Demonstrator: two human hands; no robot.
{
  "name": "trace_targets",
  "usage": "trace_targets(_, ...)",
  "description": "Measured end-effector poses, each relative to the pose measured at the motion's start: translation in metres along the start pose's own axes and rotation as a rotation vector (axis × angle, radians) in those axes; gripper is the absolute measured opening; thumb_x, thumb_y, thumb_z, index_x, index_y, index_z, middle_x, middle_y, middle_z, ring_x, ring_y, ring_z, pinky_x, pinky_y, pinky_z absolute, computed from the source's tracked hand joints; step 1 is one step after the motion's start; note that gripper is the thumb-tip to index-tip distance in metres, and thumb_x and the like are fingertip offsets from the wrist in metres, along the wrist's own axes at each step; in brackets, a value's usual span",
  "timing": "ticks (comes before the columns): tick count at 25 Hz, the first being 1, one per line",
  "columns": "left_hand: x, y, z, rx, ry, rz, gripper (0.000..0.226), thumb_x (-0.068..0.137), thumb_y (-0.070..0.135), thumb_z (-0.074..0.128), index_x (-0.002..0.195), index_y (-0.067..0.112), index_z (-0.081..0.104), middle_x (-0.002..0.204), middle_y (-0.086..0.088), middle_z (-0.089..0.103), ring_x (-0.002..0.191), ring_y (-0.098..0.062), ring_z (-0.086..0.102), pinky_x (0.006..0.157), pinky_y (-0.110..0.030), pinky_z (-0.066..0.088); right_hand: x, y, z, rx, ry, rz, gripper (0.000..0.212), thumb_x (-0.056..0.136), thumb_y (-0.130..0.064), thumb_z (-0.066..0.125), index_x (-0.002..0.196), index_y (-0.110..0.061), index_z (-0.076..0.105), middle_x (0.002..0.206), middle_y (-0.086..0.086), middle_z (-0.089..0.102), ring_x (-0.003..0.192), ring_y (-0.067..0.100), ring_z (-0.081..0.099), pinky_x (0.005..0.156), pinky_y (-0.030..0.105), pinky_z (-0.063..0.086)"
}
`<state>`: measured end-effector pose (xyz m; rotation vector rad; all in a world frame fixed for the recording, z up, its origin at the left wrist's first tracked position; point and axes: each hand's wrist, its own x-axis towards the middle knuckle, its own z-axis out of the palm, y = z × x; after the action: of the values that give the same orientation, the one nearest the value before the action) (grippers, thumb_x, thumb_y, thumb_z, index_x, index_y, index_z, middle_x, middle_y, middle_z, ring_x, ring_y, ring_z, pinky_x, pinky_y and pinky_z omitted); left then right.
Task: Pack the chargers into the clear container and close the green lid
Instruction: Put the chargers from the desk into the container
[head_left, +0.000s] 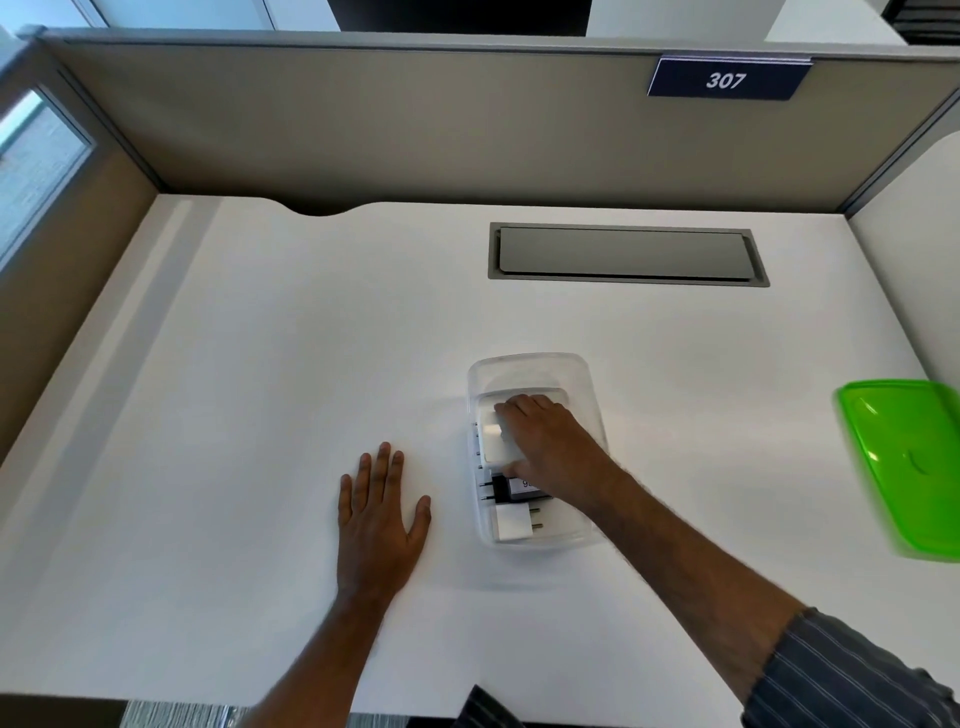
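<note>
Left hand (382, 519) flat on the white desk (234, 389), palm down, fingers spread, holding nothing, just left of the container. Clear container (535, 452) sits open on the desk near the middle, long axis running away from the camera. Inside, at the near end, a white charger (511, 522) with two pins pointing right; just behind it a black charger (501, 488) with pins pointing left and a white label on top. Farther in, a large white charger (496, 436) lies flat, more pins showing along the container's left wall. Right hand (545, 436) is reaching into the container, fingers curled down over the large white charger, thumb at its near edge; looks like a grip on it, though whether it is lifted or resting on the bottom cannot be told. Gray cable hatch (626, 254) set in the desk behind. Number plate 307 (727, 79) on the partition. Green lid (909, 467) lies on the desk at far right, well apart from the container, blurred, partly cut off by the frame edge.
</note>
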<state>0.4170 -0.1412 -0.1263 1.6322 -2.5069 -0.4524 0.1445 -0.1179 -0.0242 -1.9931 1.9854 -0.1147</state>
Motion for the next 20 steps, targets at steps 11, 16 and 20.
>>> trace_targets(11, 0.001, 0.001, -0.002, 0.005, -0.011, -0.006, 0.073, 0.101, 0.053, 0.032, 0.165, 0.021, 0.015, 0.175, 0.001, 0.009, 0.162, -0.021, 0.003, 0.131, -0.051, 0.014, -0.001, -0.004, 0.01, -0.023, -0.012, 0.028, 0.086, 0.059, -0.039, 0.091, 0.132, -0.016, 0.051, 0.129, 0.0, 0.054, 0.116, 0.023, 0.052, 0.096, 0.037, 0.045)
trace_targets(16, 0.0, 0.002, -0.002, 0.006, -0.009, 0.0, 0.073, 0.101, 0.052, 0.034, 0.164, 0.019, 0.019, 0.174, -0.001, 0.012, 0.162, -0.023, 0.007, 0.131, -0.051, 0.014, -0.015, -0.002, -0.002, 0.102, 0.056, 0.097, 0.083, 0.072, -0.04, 0.085, 0.142, -0.019, 0.046, 0.142, -0.002, 0.048, 0.13, 0.022, 0.045, 0.107, 0.035, 0.036)
trace_targets(20, 0.001, 0.003, -0.008, -0.004, -0.029, 0.009, 0.074, 0.1, 0.052, 0.031, 0.164, 0.016, 0.02, 0.174, -0.003, 0.014, 0.162, -0.025, 0.009, 0.13, -0.053, 0.014, -0.04, -0.005, -0.011, 0.222, 0.181, 0.176, 0.059, 0.082, -0.034, 0.077, 0.134, -0.018, 0.054, 0.133, -0.002, 0.054, 0.123, 0.02, 0.049, 0.103, 0.03, 0.036)
